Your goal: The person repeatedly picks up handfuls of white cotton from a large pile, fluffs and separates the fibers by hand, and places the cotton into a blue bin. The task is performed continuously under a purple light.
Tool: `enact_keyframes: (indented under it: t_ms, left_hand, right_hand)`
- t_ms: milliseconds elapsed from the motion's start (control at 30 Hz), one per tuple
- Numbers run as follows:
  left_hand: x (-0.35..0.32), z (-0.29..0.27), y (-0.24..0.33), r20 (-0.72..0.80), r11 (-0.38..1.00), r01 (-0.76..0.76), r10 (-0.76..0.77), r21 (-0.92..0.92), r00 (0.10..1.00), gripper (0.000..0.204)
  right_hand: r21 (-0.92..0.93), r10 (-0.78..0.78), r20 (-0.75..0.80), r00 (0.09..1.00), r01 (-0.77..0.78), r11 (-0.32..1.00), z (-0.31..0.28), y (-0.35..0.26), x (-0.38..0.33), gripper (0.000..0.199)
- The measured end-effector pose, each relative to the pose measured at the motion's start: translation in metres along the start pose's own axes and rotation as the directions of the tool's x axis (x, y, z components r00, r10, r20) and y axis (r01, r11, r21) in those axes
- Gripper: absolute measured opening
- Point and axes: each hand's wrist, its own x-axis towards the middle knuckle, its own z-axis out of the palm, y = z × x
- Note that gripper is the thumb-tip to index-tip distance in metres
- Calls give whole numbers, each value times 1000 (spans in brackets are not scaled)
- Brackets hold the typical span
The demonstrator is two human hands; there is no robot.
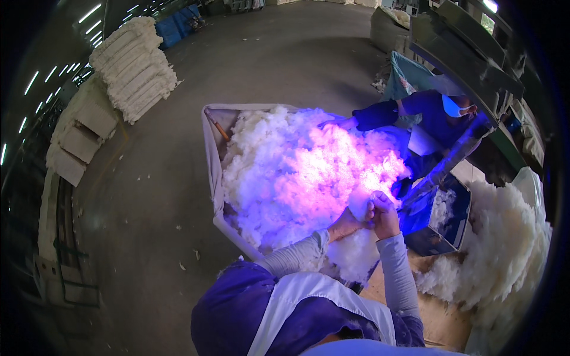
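Tuft [359,203]: pale, fluffy fibre, right at your two hands, over the near right part of the pile
Pile [323,163]: loose fibre ahead of your hands and off to their left, mounded high; pink and violet light across most of it, so true colour can't be read there
Pile progress: reads as mid-job to me; fibre is loose and one tuft is at your fingers, but the bulk lies in the bin, so most looks left; no finished portion I can pick out
Right hand [385,215]: fingers curled in tight, looks like you have the tuft gripped at its near edge
Left hand [349,225]: meets your right hand at the tuft, fingers partly hidden by it and by the other hand; can't tell whether you're gripping or just touching
Bin [211,172]: pale cloth-like wall, far left of your hands, around the pile
Co-worker's hand [345,123]: beyond your hands, on the far edge of the pile, grip not readable
Blue box [440,242]: just right of your hands, some fibre inside
Loose heap [499,237]: well right of your hands, past the blue box
Bales [133,68]: stacked, well apart from your hands, far left
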Motion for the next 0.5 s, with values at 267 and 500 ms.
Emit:
enact_keyframes:
  t_ms: [267, 500]
  left_hand:
    - [0, -5, -26, 109, 983, 102, -85, -155, 990, 34]
    - [0, -8, -24, 113, 952, 176, -152, -250, 982, 28]
  right_hand:
    - [-354, -253, 164, 953, 297, 887, 35, -34, -33, 2]
    - [-36, -308, 213, 927, 322, 946, 40, -78, -62, 11]
